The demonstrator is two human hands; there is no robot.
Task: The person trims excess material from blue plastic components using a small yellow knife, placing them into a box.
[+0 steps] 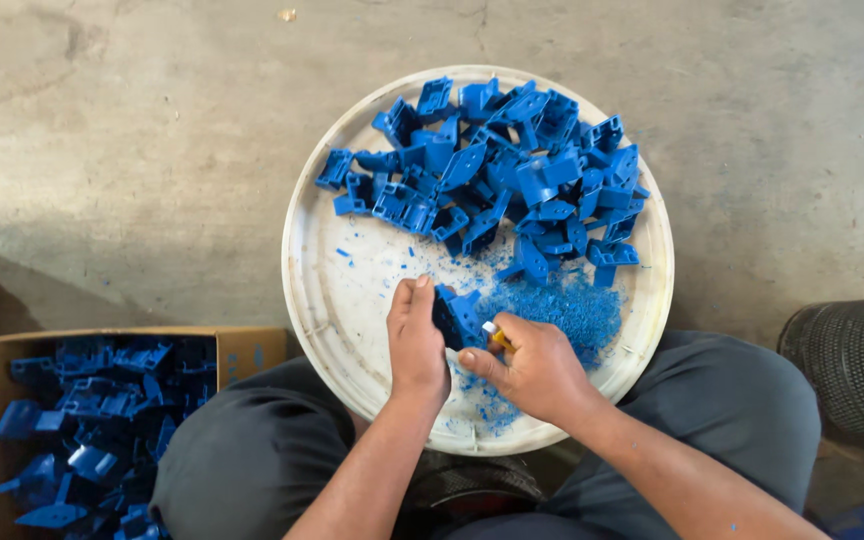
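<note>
Lower left of the frame, a cardboard box [237, 352] sits on the concrete floor [132, 130], loaded with blue plastic parts [92, 420]. Centre frame, the left hand [417, 345] is wrapped around 1 blue bracket [460, 315] over the near rim of the white round tray [302, 260]. Just right, the right hand [532, 370] pinches a small yellow-handled tool [497, 337] against that bracket. Blue shavings [577, 310] lie beside it, and a heap of brackets [507, 165] fills the tray's upper half.

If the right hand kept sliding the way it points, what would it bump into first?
The right hand points up-left with a small yellow-handled tool, so it would probably meet the blue plastic part held by the left hand first.
</note>
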